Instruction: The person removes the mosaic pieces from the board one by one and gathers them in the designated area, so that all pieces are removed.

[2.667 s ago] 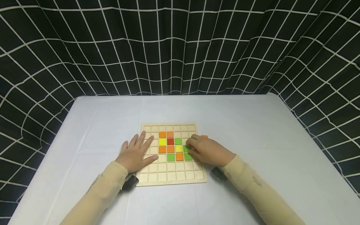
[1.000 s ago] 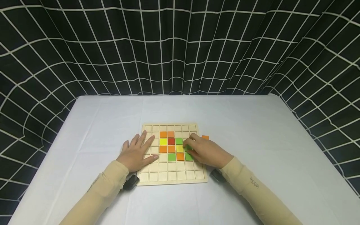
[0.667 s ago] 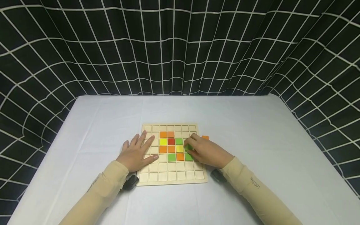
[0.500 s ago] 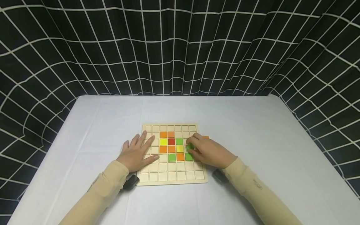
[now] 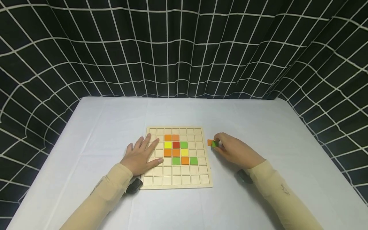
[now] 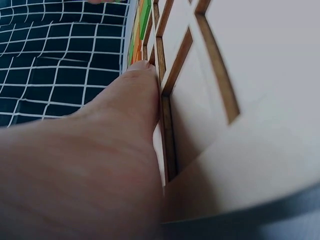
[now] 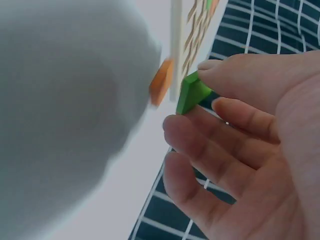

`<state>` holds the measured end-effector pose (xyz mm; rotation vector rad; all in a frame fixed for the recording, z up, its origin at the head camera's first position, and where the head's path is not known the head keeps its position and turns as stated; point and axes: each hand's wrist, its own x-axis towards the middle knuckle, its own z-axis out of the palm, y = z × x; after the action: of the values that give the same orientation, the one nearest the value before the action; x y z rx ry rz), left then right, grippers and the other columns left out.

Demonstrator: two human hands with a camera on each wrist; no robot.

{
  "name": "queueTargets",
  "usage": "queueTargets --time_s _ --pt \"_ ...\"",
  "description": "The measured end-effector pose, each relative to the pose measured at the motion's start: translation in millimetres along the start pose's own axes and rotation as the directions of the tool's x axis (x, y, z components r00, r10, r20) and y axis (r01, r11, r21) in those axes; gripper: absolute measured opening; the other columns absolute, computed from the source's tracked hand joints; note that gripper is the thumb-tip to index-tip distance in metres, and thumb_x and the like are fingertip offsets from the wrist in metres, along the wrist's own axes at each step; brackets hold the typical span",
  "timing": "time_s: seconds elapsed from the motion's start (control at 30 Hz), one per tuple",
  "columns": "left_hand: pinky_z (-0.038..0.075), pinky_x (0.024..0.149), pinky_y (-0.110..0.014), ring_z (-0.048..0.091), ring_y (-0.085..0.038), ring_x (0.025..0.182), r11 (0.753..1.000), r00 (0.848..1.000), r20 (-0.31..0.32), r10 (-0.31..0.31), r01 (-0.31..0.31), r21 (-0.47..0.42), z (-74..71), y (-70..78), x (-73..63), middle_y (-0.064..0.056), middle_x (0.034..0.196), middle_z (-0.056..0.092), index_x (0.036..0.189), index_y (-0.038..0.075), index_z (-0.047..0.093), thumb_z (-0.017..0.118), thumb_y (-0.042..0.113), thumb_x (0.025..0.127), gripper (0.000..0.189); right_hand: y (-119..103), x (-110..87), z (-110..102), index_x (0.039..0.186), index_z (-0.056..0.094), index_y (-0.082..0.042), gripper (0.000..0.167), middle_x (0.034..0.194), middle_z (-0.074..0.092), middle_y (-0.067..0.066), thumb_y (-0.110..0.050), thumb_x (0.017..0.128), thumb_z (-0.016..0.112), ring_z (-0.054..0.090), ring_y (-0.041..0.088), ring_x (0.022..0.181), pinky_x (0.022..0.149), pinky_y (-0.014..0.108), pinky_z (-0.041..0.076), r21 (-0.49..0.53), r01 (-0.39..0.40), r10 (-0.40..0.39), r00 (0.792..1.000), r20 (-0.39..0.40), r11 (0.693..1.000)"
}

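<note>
My right hand (image 5: 234, 150) pinches a green square tile (image 7: 194, 92) between thumb and fingertips, just off the right edge of the wooden grid board (image 5: 176, 180). A loose orange tile (image 5: 210, 142) lies on the table close by; the green tile overlaps its right side in the head view. My left hand (image 5: 139, 158) rests with spread fingers on the board's left side, thumb (image 6: 142, 82) stretched over the cells. Coloured tiles sit in the middle cells, among them a red tile (image 5: 176, 145), a yellow tile (image 5: 184, 152) and a green tile (image 5: 194, 160).
The board lies on a table with a white cloth (image 5: 247, 121). A black curtain with white grid lines (image 5: 184, 48) hangs behind and at both sides. A dark wrist device (image 5: 134, 186) sits by the board's lower left corner.
My right hand has lifted the green tile out of its cell beside the lower yellow tile and carried it right, off the board. That cell is now bare. My left hand stays put.
</note>
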<state>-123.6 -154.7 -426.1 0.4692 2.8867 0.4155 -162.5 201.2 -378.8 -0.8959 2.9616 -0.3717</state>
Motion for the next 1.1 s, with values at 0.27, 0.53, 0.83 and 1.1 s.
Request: queueTargets --time_s 0.27,0.53,0.83,1.1 --pt "0.014 0.107 -0.069 0.014 -0.043 0.144 1.0 1.0 -0.001 0.003 -0.003 -0.006 -3.6 2.4 -1.7 -0.014 0.161 0.006 0.154 0.022 0.019 0.042 0.067 0.09 0.082 21.9 -9.3 1.9 0.101 0.058 -0.009 0.02 0.098 0.066 0.003 -0.01 0.086 0.07 0.061 0.013 0.083 0.076 0.034 0.054 -0.071 -0.001 -0.001 1.0 -0.028 0.997" --pt "0.015 0.107 -0.07 0.016 -0.043 0.143 1.0 1.0 -0.021 0.01 -0.01 -0.018 -3.8 2.4 -3.5 -0.015 0.161 0.009 0.154 0.021 0.022 0.045 0.065 0.091 0.08 29.0 -7.6 5.2 0.097 0.058 -0.011 0.015 0.091 0.063 -0.001 -0.01 0.087 0.07 0.057 0.011 0.078 0.073 0.033 0.053 0.009 -0.048 0.048 0.999 -0.004 0.999" --pt "0.016 0.106 -0.07 0.017 -0.044 0.143 1.0 1.0 -0.017 0.016 -0.016 -0.008 -7.3 5.4 -5.0 -0.017 0.16 0.01 0.153 0.019 0.023 0.047 0.062 0.091 0.079 32.2 -7.0 8.7 0.092 0.061 -0.013 0.013 0.095 0.061 -0.004 -0.006 0.085 0.071 0.06 0.01 0.086 0.077 0.03 0.054 -0.065 0.027 -0.029 0.999 -0.027 0.998" --pt "0.014 0.108 -0.069 0.013 -0.042 0.144 1.0 1.0 -0.006 0.005 -0.005 -0.005 -3.8 2.1 -3.2 -0.014 0.161 0.006 0.154 0.022 0.02 0.042 0.067 0.09 0.081 30.7 -6.8 10.9 0.094 0.063 -0.013 0.01 0.099 0.061 -0.001 -0.008 0.087 0.069 0.061 0.014 0.091 0.081 0.033 0.054 -0.071 0.013 -0.014 1.0 -0.016 0.997"
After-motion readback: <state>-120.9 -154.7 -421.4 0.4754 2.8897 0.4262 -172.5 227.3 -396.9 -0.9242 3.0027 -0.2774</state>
